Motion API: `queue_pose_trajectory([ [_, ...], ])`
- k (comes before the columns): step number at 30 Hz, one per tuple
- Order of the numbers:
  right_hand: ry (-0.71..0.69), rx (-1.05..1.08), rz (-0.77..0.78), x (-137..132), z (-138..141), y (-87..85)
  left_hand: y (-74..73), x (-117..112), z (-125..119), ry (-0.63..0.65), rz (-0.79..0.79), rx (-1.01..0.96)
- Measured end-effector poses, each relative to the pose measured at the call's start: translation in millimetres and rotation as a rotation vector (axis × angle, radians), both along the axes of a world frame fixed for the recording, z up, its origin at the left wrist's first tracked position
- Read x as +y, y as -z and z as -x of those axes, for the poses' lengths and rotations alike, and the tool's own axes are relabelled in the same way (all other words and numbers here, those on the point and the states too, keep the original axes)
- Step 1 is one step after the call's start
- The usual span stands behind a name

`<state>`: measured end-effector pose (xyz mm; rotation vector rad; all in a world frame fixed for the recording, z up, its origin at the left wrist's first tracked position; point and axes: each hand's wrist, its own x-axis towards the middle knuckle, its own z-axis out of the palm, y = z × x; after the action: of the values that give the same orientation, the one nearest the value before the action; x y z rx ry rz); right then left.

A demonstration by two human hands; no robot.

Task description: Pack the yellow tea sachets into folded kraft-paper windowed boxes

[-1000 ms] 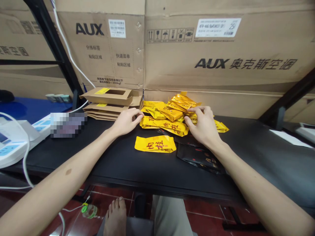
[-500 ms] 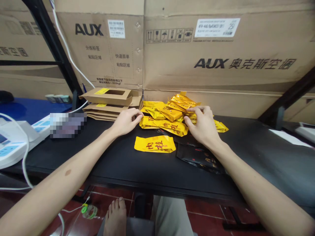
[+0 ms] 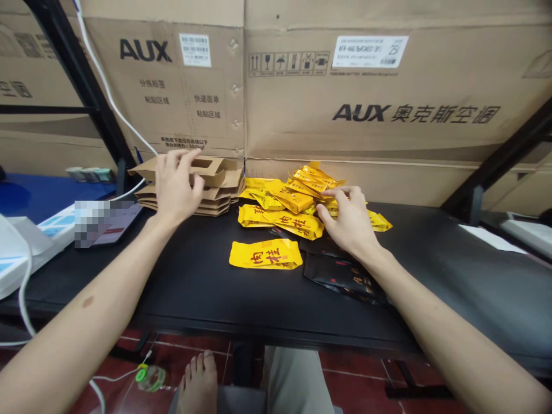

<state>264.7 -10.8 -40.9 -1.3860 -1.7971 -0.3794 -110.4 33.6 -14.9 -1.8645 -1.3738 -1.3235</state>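
My left hand (image 3: 176,187) is raised in front of a stack of flat brown cardboard boxes (image 3: 230,181), its fingers apart and nothing in them. The top box has a dark window. Over at the right, my right hand (image 3: 351,224) rests against a heap of yellow packets (image 3: 297,198), thumb and forefinger parted at its right side. One yellow packet with dark red characters (image 3: 265,255) lies alone in front of the heap. Black packets (image 3: 336,273) lie partly beneath my right wrist.
Large AUX cartons (image 3: 293,126) stand behind the black table (image 3: 194,287). To the left are a phone (image 3: 116,224), partly blurred out, a white power strip (image 3: 56,230) and white cables. A white paper (image 3: 491,238) lies at right. A bottle (image 3: 150,378) is on the floor.
My left hand has moved left from the yellow packets to the brown boxes, and its fingers have spread. My right hand stays at the heap. The view has shifted slightly.
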Motion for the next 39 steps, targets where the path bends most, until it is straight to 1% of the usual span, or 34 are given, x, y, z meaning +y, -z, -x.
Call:
queue_pose_trajectory([
  [1,-0.001,0.001,-0.002,0,0,0.1,1.8,4,8,-0.019,0.018,0.002],
  [3,0.0,0.003,0.004,0,0,-0.1,7.7,13,21,-0.031,0.111,0.021],
  [6,0.005,0.006,0.023,-1,1,-1.2,17.3,22,32,-0.074,0.206,0.056],
  [8,0.006,0.009,0.03,-2,2,-2.0,21.3,24,36,-0.11,0.201,0.082],
  [10,0.005,0.012,0.031,-3,2,-2.4,21.9,24,38,-0.117,0.169,0.089],
  [13,-0.005,0.017,0.019,-3,2,-3.2,15.8,17,36,-0.102,0.109,0.075],
  [16,-0.027,0.025,-0.011,-6,5,-6.8,4.8,3,21,-0.12,0.045,0.086],
  [19,-0.078,0.04,-0.054,-14,11,-14.7,-3.1,-15,-10,-0.089,-0.008,0.112],
  [22,-0.178,0.069,-0.072,-25,21,-24.0,-2.9,-33,-47,0.002,-0.026,0.147],
  [25,-0.333,0.196,0.021,-33,28,-29.6,2.1,-47,-74,0.107,-0.041,0.25],
  [27,-0.403,0.357,0.115,-33,31,-29.8,4.8,-51,-81,0.14,-0.055,0.298],
  [29,-0.426,0.524,0.179,-30,32,-28.1,6.1,-53,-82,0.135,-0.073,0.304],
  [31,-0.443,0.641,0.223,-26,32,-26.0,6.6,-53,-81,0.116,-0.097,0.288],
  [34,-0.54,0.704,0.309,-25,37,-25.1,8.1,-54,-82,0.11,-0.102,0.276],
  [37,-0.708,0.744,0.398,-31,44,-26.6,10.9,-56,-87,0.131,-0.073,0.28],
  [39,-0.801,0.8,0.439,-35,50,-27.3,12.5,-57,-90,0.141,-0.083,0.291],
])
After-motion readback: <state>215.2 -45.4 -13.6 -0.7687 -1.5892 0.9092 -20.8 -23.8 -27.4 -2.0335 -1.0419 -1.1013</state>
